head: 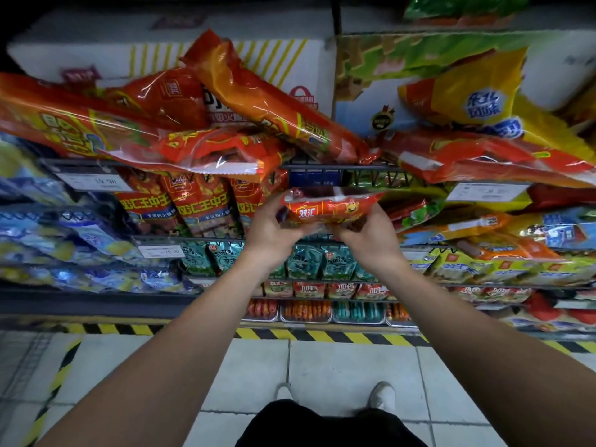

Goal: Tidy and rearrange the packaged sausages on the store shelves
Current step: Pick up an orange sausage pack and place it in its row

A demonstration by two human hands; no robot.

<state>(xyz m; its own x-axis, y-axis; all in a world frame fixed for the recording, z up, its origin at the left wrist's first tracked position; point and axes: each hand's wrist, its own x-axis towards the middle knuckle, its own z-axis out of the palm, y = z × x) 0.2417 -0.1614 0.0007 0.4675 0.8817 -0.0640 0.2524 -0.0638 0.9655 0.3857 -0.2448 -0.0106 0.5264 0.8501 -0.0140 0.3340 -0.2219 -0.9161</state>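
Holding a small red plastic sausage packet (329,209) at the wire shelf's front edge (338,171), left hand (271,233) and right hand (367,237) both grip it.

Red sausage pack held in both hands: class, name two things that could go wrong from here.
1. The loose red packs heaped above overhang the wire shelf edge; a nudge could likely bring some down.
2. The left hand and right hand hold the red sausage pack only at its lower edge, so it might slip.

I see an open gap behind the wire shelf edge (342,171) (dark, narrow), hemmed by overhanging red sausage packs (225,150) left and right.
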